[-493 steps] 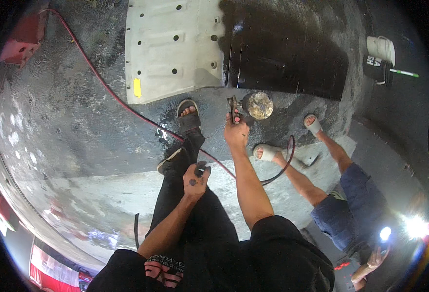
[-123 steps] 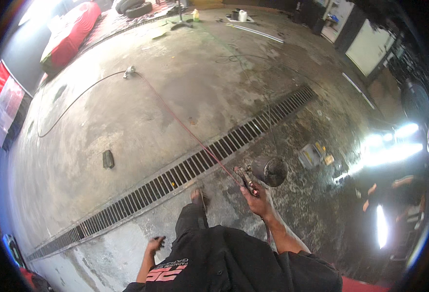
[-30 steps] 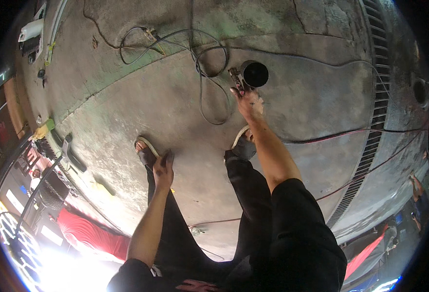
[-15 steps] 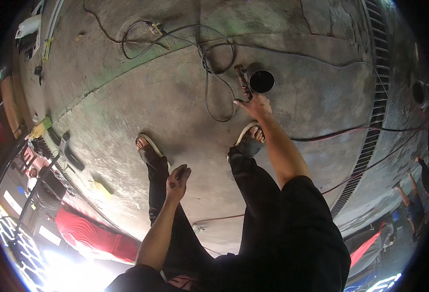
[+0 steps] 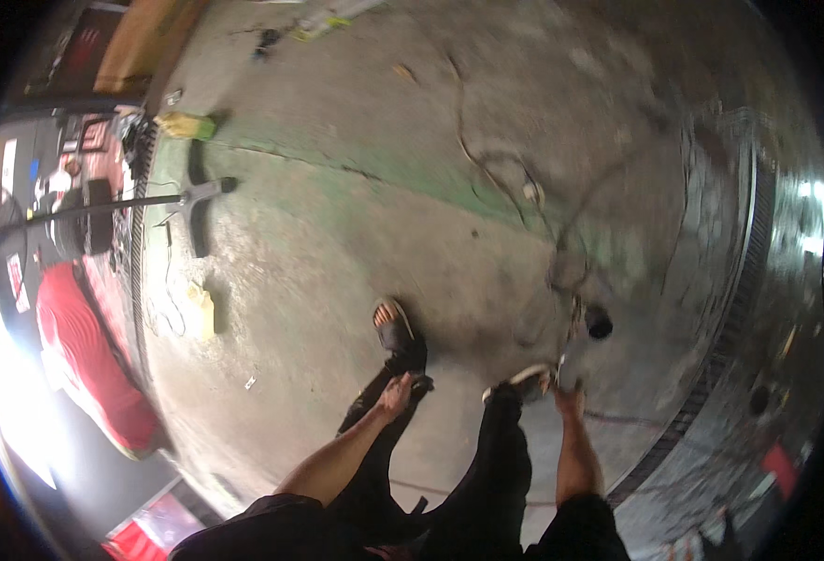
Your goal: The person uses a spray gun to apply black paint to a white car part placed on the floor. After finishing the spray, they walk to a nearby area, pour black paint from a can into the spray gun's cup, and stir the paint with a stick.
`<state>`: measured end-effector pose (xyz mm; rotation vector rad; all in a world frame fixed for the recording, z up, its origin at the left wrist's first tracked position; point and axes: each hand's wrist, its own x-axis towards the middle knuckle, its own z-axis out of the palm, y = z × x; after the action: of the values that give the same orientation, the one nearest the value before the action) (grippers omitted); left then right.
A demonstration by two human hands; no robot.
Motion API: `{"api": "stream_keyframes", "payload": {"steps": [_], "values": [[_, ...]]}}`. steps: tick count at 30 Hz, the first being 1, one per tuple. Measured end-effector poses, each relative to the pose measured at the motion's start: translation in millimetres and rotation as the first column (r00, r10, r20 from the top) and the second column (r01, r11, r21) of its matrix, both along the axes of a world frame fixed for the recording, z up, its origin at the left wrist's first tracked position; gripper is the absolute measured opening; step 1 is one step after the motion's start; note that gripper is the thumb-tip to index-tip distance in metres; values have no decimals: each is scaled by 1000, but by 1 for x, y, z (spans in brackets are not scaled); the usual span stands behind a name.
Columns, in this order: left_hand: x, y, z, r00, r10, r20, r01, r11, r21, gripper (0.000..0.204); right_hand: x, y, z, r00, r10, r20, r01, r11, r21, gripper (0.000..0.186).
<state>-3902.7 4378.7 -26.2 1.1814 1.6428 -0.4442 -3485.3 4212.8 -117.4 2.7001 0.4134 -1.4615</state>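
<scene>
The right hand (image 5: 569, 397) was closed on a tool (image 5: 575, 337) with a dark round head, carried low above the concrete floor (image 5: 356, 262), work apparently unfinished, while the left hand (image 5: 395, 395) hung empty, fingers loose.

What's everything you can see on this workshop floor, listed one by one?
concrete floor: one, grey with a green stripe, throughout
drain grate: one, dark, curving along the right
cables: several, dark, looping on the floor at upper centre
long-handled floor scraper: one, dark, left
yellow object: one, on the floor at left
red object: one, far left
sandalled feet: two, dark sandals, centre
left hand: one, open, empty, by the left leg
right hand: one, gripping a blurred tool with a round dark end
</scene>
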Motion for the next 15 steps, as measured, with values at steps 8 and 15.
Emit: {"api": "stream_keyframes", "payload": {"steps": [8, 15], "values": [[-143, 266, 85, 338, 691, 639, -577, 688, -440, 43, -64, 135, 128, 998, -38, -52, 31, 991, -129, 80], [-290, 442, 151, 491, 670, 557, -756, 646, -110, 43, -95, 278, 144, 995, -25, -95, 21, 999, -41, 73]]}}
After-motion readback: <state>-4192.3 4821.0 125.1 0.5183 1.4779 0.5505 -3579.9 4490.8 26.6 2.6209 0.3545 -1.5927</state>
